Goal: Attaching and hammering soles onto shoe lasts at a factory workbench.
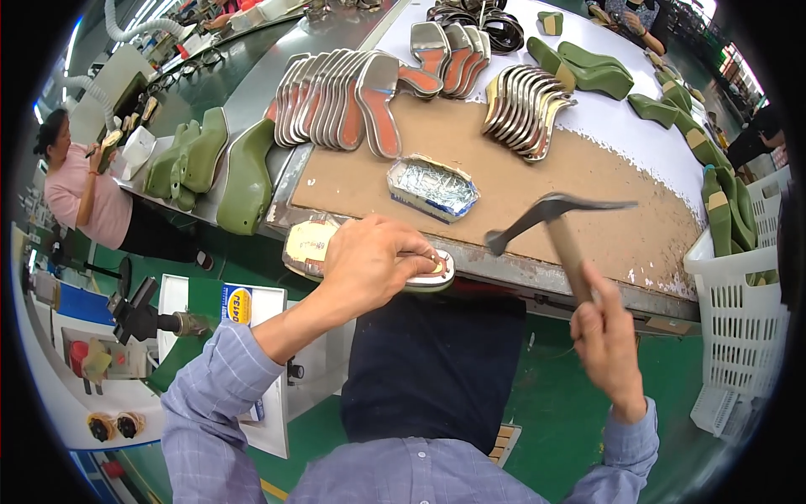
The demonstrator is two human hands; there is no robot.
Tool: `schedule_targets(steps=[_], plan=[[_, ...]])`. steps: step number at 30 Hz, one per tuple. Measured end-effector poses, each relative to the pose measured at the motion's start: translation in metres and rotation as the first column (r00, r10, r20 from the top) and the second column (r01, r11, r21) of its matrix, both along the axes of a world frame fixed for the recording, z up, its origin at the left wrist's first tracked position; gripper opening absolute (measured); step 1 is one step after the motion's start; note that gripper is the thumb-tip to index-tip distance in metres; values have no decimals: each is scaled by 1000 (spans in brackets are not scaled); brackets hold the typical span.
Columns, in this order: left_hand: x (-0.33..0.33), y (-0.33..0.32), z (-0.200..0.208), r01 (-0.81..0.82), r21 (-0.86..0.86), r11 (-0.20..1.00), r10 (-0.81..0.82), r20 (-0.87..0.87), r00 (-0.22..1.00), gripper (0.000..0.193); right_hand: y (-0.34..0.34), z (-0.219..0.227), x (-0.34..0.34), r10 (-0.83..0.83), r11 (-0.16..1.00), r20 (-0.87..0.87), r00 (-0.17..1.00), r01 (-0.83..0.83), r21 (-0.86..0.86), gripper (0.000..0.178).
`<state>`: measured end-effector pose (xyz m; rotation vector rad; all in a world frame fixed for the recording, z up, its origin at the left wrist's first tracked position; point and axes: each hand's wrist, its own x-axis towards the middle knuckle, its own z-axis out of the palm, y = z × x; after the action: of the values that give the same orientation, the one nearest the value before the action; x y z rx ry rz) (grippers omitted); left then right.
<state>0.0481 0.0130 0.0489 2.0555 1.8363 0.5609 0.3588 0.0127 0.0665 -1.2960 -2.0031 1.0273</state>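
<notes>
My left hand presses down on a shoe last with an insole, held sole-up at the near edge of the workbench. My right hand grips the wooden handle of a hammer, raised to the right of the last, its metal head pointing left above the bench edge. A small tin with shiny contents sits on the brown board just beyond my left hand.
Rows of metal-edged insoles and another stack stand at the back of the bench. Green shoe lasts lie at left, more in a white basket at right. A person works at far left.
</notes>
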Motion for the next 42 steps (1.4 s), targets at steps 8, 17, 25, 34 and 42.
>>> schedule_targets(steps=[8, 17, 25, 34, 42], plan=[[5, 3, 10, -44, -131, 990, 34, -82, 996, 20, -1, 24, -43, 238, 939, 3, 971, -231, 254, 39], [-42, -8, 12, 379, 20, 925, -326, -467, 822, 60, -22, -1, -17, -404, 864, -577, 710, 89, -495, 52], [-38, -9, 13, 374, 50, 926, -342, -309, 887, 51, -48, -34, -2, -608, 792, -521, 598, 415, -448, 55], [-35, -9, 11, 365, 19, 931, -335, -356, 872, 48, -30, -14, -4, -2, 929, -289, 957, 109, 355, 42], [-38, -11, 7, 379, 75, 922, -332, -349, 876, 45, -21, 27, -21, 43, 798, -47, 998, -6, 603, 44]])
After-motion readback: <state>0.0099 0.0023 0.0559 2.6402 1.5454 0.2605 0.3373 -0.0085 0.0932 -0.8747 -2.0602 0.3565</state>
